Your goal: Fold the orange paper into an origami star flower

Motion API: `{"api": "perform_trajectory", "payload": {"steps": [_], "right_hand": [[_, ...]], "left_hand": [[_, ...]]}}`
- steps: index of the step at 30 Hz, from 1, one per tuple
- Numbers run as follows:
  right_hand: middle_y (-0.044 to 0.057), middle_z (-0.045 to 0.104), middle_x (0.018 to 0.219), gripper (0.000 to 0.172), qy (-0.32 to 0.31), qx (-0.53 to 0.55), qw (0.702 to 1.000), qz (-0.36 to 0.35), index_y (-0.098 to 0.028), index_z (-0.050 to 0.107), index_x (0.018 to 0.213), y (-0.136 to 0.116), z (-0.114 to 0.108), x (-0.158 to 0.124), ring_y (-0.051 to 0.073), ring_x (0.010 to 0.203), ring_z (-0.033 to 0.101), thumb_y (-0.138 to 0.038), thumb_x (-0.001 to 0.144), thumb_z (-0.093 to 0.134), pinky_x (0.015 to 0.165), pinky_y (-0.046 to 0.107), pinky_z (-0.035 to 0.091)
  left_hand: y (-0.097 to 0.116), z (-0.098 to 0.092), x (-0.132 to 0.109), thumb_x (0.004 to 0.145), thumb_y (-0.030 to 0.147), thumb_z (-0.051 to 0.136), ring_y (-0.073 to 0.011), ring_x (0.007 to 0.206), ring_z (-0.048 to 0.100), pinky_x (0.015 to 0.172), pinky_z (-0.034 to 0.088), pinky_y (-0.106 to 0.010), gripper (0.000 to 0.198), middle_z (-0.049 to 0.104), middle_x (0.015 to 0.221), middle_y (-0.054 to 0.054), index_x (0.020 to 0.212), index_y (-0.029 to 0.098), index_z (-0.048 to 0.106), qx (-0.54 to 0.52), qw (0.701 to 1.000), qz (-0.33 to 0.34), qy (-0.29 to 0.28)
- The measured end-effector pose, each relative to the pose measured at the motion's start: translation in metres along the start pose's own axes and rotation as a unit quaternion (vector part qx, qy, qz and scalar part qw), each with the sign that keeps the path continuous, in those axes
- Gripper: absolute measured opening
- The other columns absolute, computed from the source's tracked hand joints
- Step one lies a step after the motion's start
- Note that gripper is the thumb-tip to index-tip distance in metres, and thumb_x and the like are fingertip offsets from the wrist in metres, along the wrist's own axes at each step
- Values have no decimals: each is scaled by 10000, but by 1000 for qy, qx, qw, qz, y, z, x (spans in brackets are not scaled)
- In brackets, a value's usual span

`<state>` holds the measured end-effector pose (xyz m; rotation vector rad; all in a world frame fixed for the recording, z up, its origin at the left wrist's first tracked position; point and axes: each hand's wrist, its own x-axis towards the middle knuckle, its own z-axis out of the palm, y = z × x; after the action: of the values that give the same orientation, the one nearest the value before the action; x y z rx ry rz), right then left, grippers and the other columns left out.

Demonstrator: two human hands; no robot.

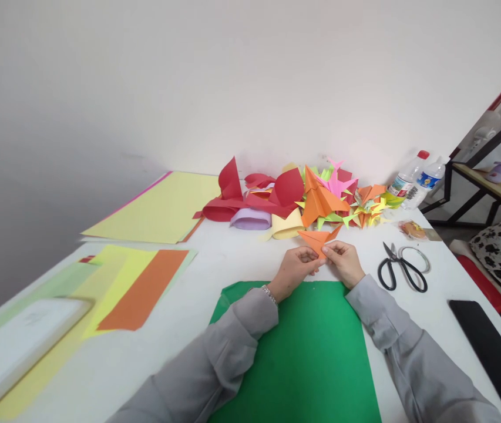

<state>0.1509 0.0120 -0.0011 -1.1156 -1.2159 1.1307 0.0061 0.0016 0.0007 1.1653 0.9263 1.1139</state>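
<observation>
Between my two hands is a small folded orange paper piece (316,238), with pointed tips spreading to the left and upper right. My left hand (293,269) grips its lower left part, fingers curled and partly hidden from view. On the other side, my right hand (342,261) pinches its lower right edge between thumb and fingers. Both hands are just beyond the far edge of a green sheet (307,352) lying on the white table (180,364). Close behind the piece sits a heap of folded paper, including a larger orange folded shape (318,200).
Red curled paper (228,200) and a purple loop (252,219) lie by the wall. Black-handled scissors (402,269), bottles (409,173) and a black phone-like slab (492,352) are at right. Yellow sheets (157,205), orange paper (144,288) and a white box-like object (21,346) are left.
</observation>
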Motion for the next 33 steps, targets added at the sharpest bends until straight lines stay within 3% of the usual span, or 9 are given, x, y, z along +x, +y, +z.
{"api": "perform_trajectory", "payload": {"steps": [5, 25, 33], "right_hand": [[-18, 595, 478, 290, -38, 26, 999, 6, -166, 642, 625, -3, 2, -2, 101, 422, 475, -428, 594, 763, 442, 239, 374], [-39, 544, 478, 386, -46, 26, 999, -4, -180, 546, 606, 2, 4, -2, 106, 420, 460, -523, 629, 720, 443, 238, 341], [-42, 521, 490, 425, -104, -32, 994, -19, -191, 510, 598, 1, 3, -6, 107, 455, 452, -585, 735, 594, 499, 251, 368]], "left_hand": [[4, 0, -1, 645, 364, 715, -96, 435, 502, 481, 421, -231, 275, 590, 472, -9, 538, 136, 604, 24, 1000, -7, -12], [3, 0, -4, 635, 323, 711, -108, 416, 507, 457, 411, -236, 238, 586, 453, -10, 530, 133, 613, 35, 999, -10, -20], [-2, -3, 0, 657, 304, 689, -109, 427, 514, 473, 411, -237, 218, 601, 465, -14, 539, 136, 617, -16, 1000, -6, -9]]}}
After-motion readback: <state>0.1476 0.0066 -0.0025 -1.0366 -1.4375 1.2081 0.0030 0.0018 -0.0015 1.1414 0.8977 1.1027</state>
